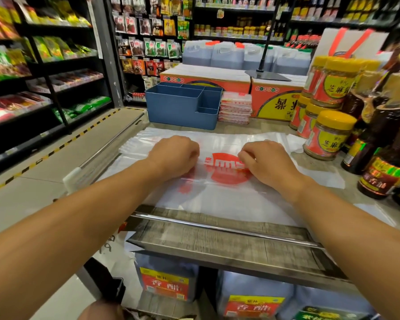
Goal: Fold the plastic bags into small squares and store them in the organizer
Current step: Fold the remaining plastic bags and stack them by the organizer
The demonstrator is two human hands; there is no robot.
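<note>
Thin plastic on grained wood and bright metal

The plastic bag (pixel 226 192) is thin, translucent and glossy, with a matt red print; the organizer (pixel 183 107) is smooth, matt blue plastic. The table (pixel 217 241) has a grey wood-grain face, edged by a polished metal rail (pixel 229 229). The jars (pixel 326 137) look clear and shiny under yellow plastic lids.

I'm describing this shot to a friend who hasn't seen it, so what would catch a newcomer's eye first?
First, the two hands, left hand and right hand, both pinching a white plastic bag with a red logo, spread flat on the counter at centre. Behind it stands a blue organizer, with a stack of folded bags to its right. At far right, yellow-lidded jars crowd the counter's edge.
</note>
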